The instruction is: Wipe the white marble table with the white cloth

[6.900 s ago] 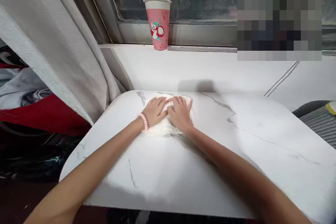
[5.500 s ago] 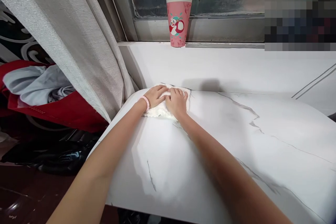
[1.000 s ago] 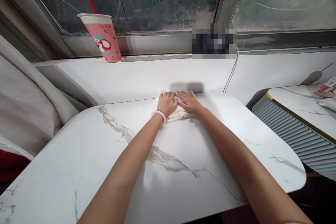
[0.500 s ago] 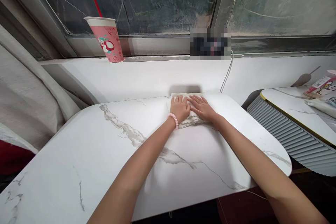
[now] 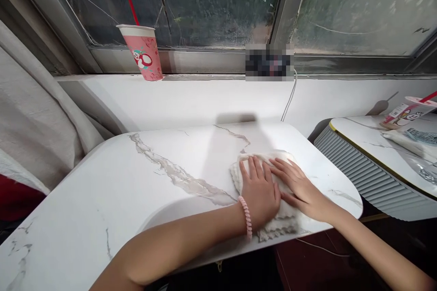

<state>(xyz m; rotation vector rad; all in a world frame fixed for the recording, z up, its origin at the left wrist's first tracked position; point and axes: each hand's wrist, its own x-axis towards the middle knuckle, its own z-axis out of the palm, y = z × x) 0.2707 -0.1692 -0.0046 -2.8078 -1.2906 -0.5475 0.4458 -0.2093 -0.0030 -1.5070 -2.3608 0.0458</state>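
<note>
The left hand [image 5: 262,198] and right hand [image 5: 303,191] rested flat on a folded white cloth with scalloped edges [image 5: 279,227], each grip unclenched, fingers extended. The cloth lay toward the rounded right end of the glossy white, grey-veined tabletop [image 5: 116,177]. A pink coiled bracelet [image 5: 245,218] circled the left wrist.

Pink cup [image 5: 145,57], perhaps a tissue packet [image 5: 409,143]

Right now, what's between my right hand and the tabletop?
In the head view, a white cloth lies between the fingers of your right hand and the tabletop.
</note>
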